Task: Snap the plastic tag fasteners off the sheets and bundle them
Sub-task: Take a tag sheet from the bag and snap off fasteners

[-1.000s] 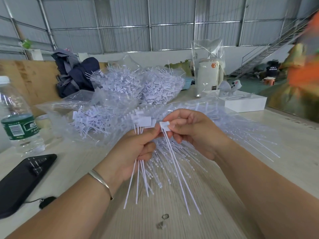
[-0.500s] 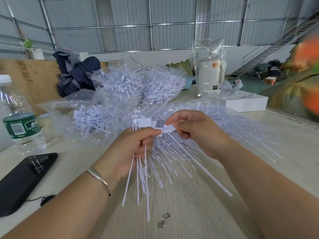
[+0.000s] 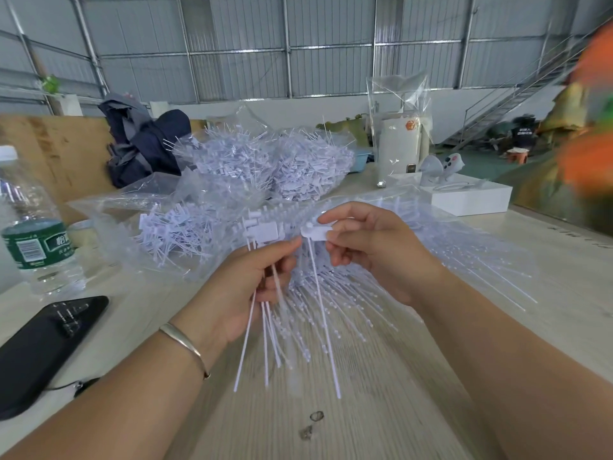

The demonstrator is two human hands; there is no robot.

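Note:
My left hand (image 3: 255,287) grips a small bundle of white plastic tag fasteners (image 3: 263,232), heads up, thin tails hanging toward the table. My right hand (image 3: 371,250) pinches the flat head of a single fastener (image 3: 315,232) just right of the bundle; its long tail hangs straight down. Under and behind both hands lies a fanned sheet of joined fasteners (image 3: 331,293) on the wooden table (image 3: 365,393). Clear bags full of loose fasteners (image 3: 275,164) are piled behind.
A water bottle (image 3: 33,227) and a black phone (image 3: 43,343) lie at the left. A white box (image 3: 471,197) with a controller and a wrapped white cylinder (image 3: 401,151) stand at back right. Dark clothing (image 3: 139,147) is heaped at back left. Small metal rings (image 3: 315,416) lie on the near table.
My right hand has swung the single fastener from slanting out to the right back to hanging vertically, close beside the bundle in my left hand. The left hand's bundle has stayed in place.

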